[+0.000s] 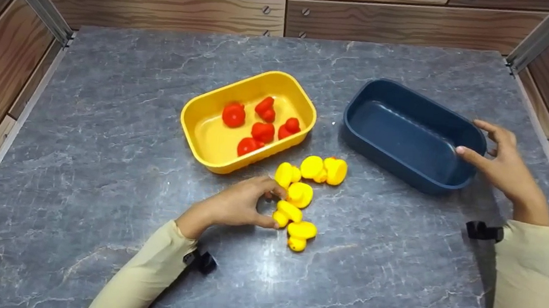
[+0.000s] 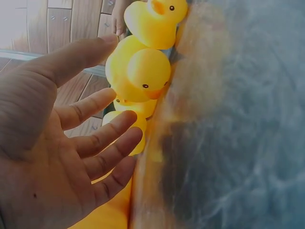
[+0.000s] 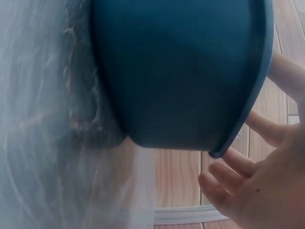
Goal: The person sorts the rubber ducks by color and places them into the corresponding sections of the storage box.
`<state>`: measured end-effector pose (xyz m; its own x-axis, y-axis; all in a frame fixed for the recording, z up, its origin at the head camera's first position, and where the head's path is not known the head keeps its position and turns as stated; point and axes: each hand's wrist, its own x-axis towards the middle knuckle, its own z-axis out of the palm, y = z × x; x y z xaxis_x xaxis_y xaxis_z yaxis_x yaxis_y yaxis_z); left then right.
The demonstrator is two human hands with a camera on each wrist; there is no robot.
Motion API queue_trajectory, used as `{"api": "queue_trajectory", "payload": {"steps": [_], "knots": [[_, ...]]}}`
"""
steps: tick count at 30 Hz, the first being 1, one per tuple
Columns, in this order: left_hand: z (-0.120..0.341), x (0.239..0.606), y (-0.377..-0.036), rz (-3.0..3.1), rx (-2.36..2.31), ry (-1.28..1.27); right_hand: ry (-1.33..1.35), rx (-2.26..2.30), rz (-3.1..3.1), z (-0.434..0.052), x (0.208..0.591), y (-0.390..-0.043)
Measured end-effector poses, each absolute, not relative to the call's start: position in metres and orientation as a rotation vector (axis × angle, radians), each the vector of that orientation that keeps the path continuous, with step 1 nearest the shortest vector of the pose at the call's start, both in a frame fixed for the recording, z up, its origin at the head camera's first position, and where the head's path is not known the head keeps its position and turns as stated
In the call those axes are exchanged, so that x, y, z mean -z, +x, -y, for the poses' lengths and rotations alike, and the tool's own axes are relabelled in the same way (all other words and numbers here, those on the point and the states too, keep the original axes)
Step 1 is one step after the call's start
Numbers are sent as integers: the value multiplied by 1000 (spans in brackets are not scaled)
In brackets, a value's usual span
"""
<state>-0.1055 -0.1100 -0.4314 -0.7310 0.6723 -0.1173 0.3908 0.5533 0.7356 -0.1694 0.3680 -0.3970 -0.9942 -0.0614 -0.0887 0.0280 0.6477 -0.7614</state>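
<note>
Several yellow rubber ducks (image 1: 301, 195) lie in a loose cluster on the grey marble table (image 1: 101, 156). My left hand (image 1: 273, 206) reaches them from the left, forefinger and thumb spread either side of one duck (image 1: 284, 212). In the left wrist view its fingers (image 2: 109, 138) are straight beside the ducks (image 2: 143, 76), gripping nothing. An empty dark blue tray (image 1: 390, 166) sits at the right. My right hand (image 1: 475, 139) is at its right end, thumb tip at the rim and fingers spread outside. The right wrist view shows the fingers (image 3: 238, 162) loose by the blue tray (image 3: 181, 71).
A yellow tray (image 1: 197, 110) behind the ducks holds several red rubber ducks (image 1: 261, 131). Wood-grain walls (image 1: 167, 7) close the table in at the back and both sides. Black wrist mounts (image 1: 483, 230) show at both sleeves.
</note>
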Motion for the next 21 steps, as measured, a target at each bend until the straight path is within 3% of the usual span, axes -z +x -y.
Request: {"api": "queue_trajectory", "payload": {"steps": [21], "knots": [[104, 436, -104, -2366, -958, 811, -19, 1189, -2590, -376, 409, -172]]}}
